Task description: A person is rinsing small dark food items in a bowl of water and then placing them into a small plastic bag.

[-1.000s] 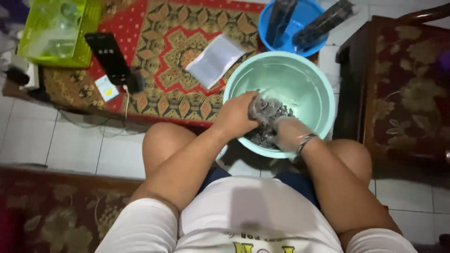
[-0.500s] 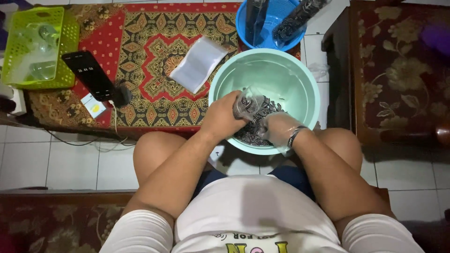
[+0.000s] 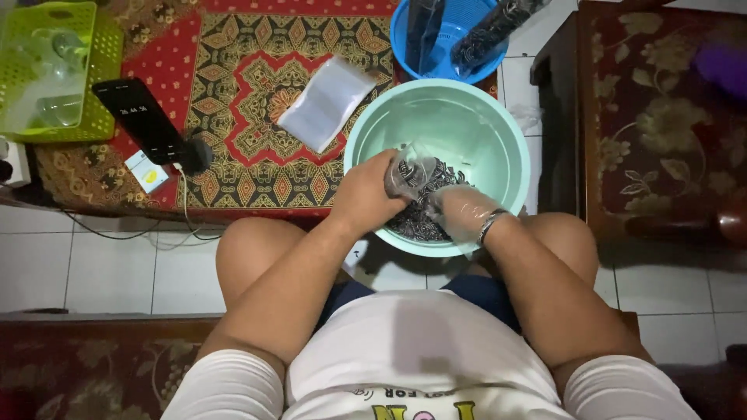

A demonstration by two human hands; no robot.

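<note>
A pale green basin [image 3: 459, 109] sits on the floor between my knees, with a heap of small dark pieces [image 3: 424, 222] at its near side. My left hand [image 3: 366, 194] holds a clear plastic bag [image 3: 408, 173] partly filled with the dark pieces, over the basin. My right hand [image 3: 461, 211] wears a thin clear plastic glove and rests in the dark pieces beside the bag, fingers curled on a handful. A bracelet circles my right wrist.
A blue basket [image 3: 443, 39] with filled bags stands behind the basin. A stack of clear bags [image 3: 323, 101] lies on the patterned red rug [image 3: 257, 47]. A black phone [image 3: 140, 117] on a cable and a green basket [image 3: 47, 70] lie left. A dark wooden chair [image 3: 654, 117] stands right.
The view has shifted so the scene sits lower and more to the right. Both hands stay in the basin, with the bag still in my left hand.
</note>
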